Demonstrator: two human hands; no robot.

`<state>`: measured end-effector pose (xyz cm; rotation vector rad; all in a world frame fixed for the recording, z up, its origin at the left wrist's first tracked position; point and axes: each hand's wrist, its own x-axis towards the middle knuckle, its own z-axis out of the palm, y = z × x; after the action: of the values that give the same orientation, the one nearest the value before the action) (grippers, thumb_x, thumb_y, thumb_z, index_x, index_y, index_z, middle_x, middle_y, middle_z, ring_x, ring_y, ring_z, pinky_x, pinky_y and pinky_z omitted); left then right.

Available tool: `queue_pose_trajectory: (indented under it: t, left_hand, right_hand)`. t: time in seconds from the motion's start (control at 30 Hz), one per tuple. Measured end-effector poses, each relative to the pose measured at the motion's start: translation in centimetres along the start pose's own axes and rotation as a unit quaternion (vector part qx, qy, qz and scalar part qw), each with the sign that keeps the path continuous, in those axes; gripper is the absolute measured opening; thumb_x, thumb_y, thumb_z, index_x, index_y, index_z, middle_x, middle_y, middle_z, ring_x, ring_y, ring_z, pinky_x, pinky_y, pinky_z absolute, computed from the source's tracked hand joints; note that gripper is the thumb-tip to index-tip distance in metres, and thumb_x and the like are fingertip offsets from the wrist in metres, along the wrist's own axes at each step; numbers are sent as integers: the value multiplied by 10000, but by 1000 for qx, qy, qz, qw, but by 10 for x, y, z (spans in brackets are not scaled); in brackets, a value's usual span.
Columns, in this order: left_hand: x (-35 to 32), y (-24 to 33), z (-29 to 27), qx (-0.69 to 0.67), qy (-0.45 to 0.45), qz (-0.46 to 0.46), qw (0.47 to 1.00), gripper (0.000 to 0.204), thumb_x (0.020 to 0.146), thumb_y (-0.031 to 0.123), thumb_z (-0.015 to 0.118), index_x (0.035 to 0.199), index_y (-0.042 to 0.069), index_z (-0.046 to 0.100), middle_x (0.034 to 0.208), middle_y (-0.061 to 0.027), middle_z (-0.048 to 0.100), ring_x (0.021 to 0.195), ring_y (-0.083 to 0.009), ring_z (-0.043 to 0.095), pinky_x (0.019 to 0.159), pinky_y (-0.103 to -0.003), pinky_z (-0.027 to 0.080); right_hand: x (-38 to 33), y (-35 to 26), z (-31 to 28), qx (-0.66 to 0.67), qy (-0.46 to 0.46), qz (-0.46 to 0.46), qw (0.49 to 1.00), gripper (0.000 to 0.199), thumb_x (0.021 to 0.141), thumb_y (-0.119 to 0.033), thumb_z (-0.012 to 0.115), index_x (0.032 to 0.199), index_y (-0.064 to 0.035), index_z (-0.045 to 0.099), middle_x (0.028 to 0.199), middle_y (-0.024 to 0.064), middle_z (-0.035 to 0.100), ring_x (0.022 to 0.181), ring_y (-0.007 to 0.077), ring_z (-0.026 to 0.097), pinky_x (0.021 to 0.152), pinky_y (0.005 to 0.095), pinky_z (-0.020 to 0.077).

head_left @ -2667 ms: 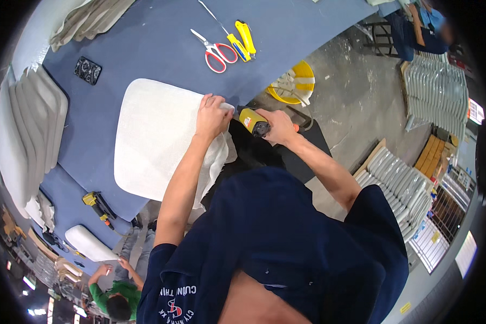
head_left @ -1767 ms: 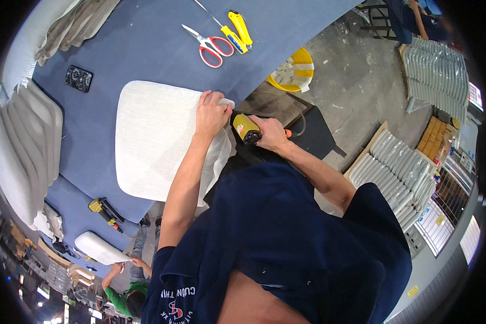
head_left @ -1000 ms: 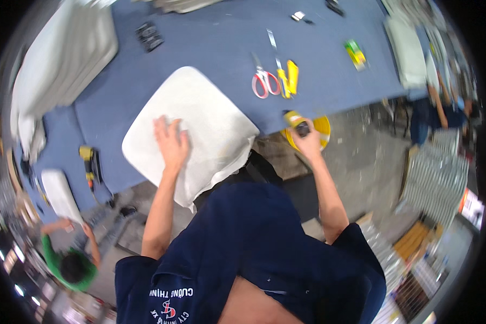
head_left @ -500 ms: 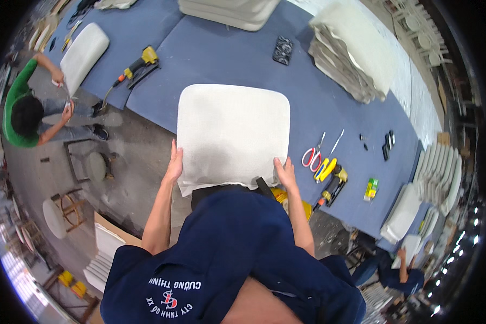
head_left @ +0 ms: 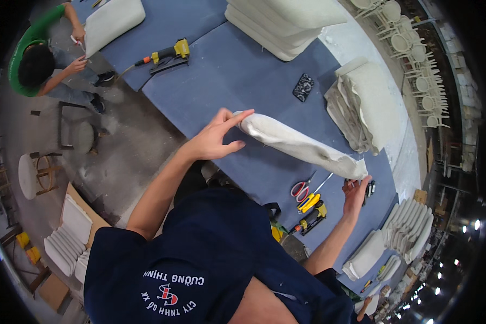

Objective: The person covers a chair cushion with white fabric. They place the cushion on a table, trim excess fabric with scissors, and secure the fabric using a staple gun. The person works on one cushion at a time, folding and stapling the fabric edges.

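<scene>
A pale cushion (head_left: 302, 143) is held above the blue tabletop (head_left: 200, 100), tipped so that one narrow side is seen edge-on. Its long axis is slanted across the view, from the upper left, where the left hand (head_left: 216, 135) is placed, down to the lower right, where the right hand (head_left: 355, 195) is placed. The hands are kept well apart, with the whole cushion spanned between them. The left end is touched by outstretched fingers while the left thumb is spread away from it (how firm that hold is cannot be told), and the right end is clasped by the right hand.

Beyond the cushion, a pile of fabric-covered pads (head_left: 364, 100) is seen, with the right hand nearer to it than the left. A dark patterned phone (head_left: 303, 87) is laid beside that pile. Below the cushion, red-handled scissors (head_left: 300, 189) and a yellow-and-black air tool (head_left: 313, 217) are seen on the tabletop.
</scene>
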<state>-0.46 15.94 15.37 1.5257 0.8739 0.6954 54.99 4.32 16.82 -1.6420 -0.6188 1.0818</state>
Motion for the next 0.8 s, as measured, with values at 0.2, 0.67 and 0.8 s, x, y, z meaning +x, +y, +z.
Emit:
queue_pose_trajectory:
  t: [0.2,0.67,0.8]
  left_hand:
    - [39,-4,13,91,81,215,969,788,791,47,848,1521,159,573,1596,-111,521,1537,-356,421,1231,-510,362]
    - [65,-19,22,-136,160,240,948,546,876,91,828,1392,91,650,1415,-95,669,1336,-292,612,1129,-419,449]
    - [73,-22,34,-245,211,223,920,454,945,110,785,1375,80,645,1411,-135,673,1325,-290,629,1076,-382,492]
  right_hand:
    - [-65,-36,162,-249,280,-392,840,662,1031,-552,644,1443,-39,574,1458,121,577,1305,255,547,1116,417,410]
    - [-50,-108,367,-388,-237,-428,781,237,851,-169,884,967,-42,722,818,29,650,772,178,622,679,306,466]
    - [-31,-108,375,-335,-227,-338,850,201,956,-174,822,936,0,723,715,-2,638,664,59,532,592,257,424]
